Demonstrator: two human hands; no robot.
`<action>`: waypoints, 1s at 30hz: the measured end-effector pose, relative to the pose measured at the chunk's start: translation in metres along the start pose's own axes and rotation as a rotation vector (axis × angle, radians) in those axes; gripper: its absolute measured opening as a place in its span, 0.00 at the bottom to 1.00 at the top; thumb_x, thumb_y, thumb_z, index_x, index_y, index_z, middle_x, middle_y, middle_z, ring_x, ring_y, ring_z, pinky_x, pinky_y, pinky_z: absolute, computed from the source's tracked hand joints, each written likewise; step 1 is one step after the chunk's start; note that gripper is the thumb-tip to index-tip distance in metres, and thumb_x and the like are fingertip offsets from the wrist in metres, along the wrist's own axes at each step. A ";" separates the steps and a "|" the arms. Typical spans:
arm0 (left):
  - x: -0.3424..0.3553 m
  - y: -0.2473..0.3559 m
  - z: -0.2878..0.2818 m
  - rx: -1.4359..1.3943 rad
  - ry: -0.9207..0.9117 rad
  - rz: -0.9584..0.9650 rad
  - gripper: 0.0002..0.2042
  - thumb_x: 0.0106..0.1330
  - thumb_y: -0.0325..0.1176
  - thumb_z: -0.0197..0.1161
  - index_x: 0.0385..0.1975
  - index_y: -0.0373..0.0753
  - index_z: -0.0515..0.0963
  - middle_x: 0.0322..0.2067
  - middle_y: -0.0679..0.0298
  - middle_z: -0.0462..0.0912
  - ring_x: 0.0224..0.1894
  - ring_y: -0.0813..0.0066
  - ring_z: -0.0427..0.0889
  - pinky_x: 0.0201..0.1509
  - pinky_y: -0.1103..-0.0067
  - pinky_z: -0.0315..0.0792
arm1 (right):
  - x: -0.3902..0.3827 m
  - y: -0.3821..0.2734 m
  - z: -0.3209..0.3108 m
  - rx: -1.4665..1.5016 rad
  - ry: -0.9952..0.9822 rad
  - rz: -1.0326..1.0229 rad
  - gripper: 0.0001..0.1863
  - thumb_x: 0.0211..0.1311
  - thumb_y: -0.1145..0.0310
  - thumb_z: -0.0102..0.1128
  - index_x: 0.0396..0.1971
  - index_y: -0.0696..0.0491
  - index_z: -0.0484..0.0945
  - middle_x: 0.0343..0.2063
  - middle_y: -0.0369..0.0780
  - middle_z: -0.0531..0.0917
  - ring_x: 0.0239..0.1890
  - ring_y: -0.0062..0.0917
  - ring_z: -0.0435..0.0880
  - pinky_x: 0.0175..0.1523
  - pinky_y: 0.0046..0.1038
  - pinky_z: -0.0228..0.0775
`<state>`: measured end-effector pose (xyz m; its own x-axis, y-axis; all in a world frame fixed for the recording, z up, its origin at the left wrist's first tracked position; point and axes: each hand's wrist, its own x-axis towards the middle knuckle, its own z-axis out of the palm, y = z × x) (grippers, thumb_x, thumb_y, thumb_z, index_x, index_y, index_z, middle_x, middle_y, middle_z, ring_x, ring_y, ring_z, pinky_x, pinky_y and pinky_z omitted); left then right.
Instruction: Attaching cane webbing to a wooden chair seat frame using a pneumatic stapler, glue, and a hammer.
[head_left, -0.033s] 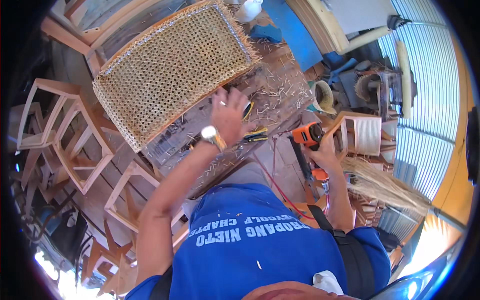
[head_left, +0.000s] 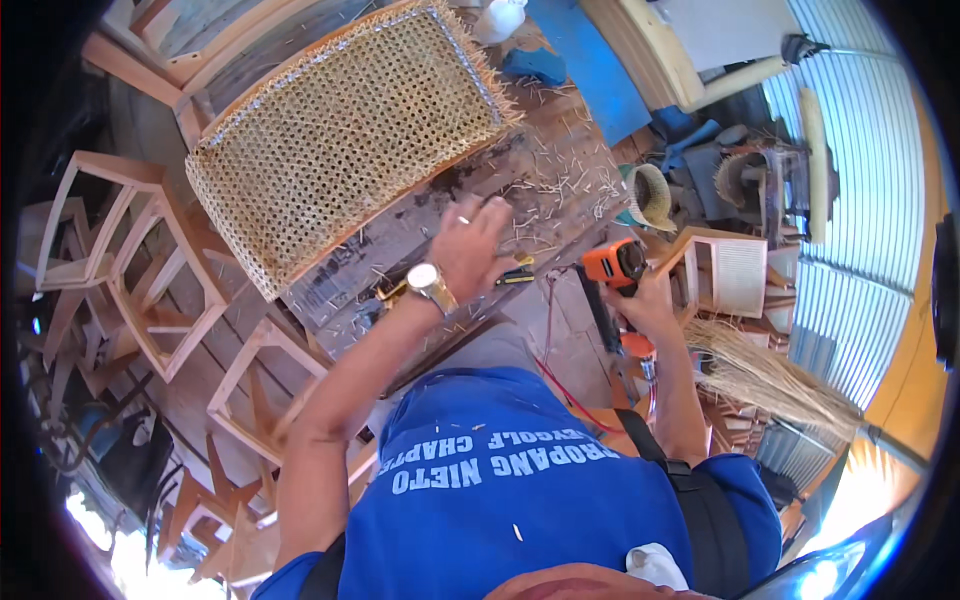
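A caned panel (head_left: 340,140) with frayed strand ends along its edge lies tilted on the wooden workbench (head_left: 400,240). My left hand (head_left: 468,248), with a ring and a wristwatch, hovers over the bench near the panel's near edge; its fingers are loosely apart, slightly blurred, and I see nothing held. Partly beneath it is a tool with yellow and black handles (head_left: 515,275). Off the bench's right edge, my right hand (head_left: 648,305) grips an orange and black pneumatic stapler (head_left: 612,265) by its handle. A red air hose (head_left: 565,390) trails below it.
Short cane scraps (head_left: 570,180) litter the bench's right part. A white bottle (head_left: 500,20) and a blue cloth (head_left: 535,65) sit at its far end. Wooden chair frames (head_left: 160,270) crowd the left. Rightward are a roll of cane webbing (head_left: 648,195) and a strand bundle (head_left: 770,370).
My left hand has drawn back slightly from the panel's edge, toward me. A dark tool with yellow beside its fingers is no longer visible. My right hand still grips the stapler.
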<state>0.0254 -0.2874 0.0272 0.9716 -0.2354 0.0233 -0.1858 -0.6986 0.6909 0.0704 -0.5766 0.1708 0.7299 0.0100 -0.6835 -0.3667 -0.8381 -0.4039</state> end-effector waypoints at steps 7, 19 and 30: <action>-0.029 0.036 0.026 0.132 0.312 -0.306 0.34 0.60 0.46 0.70 0.63 0.34 0.70 0.73 0.46 0.56 0.75 0.38 0.52 0.75 0.50 0.51 | 0.066 0.032 -0.023 0.123 -0.060 -0.273 0.12 0.64 0.62 0.70 0.39 0.54 0.80 0.20 0.31 0.78 0.17 0.16 0.74 0.23 0.25 0.66; 0.024 -0.012 0.020 0.362 0.392 -0.473 0.41 0.54 0.48 0.74 0.67 0.38 0.65 0.68 0.55 0.66 0.73 0.52 0.61 0.76 0.53 0.52 | 0.083 0.069 -0.003 0.167 -0.287 -0.348 0.14 0.65 0.62 0.69 0.45 0.54 0.81 0.23 0.30 0.79 0.22 0.15 0.73 0.27 0.24 0.67; -0.092 -0.002 -0.002 0.299 0.528 -0.550 0.31 0.60 0.40 0.71 0.63 0.35 0.71 0.69 0.49 0.67 0.72 0.45 0.62 0.75 0.56 0.56 | 0.110 0.076 0.014 0.108 -0.171 -0.394 0.22 0.61 0.58 0.71 0.46 0.59 0.81 0.34 0.42 0.86 0.37 0.26 0.83 0.47 0.32 0.75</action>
<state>-0.0630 -0.2629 0.0246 0.8622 0.4907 0.1256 0.3792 -0.7897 0.4823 0.1140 -0.6317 0.0563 0.7236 0.4148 -0.5517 -0.1443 -0.6907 -0.7086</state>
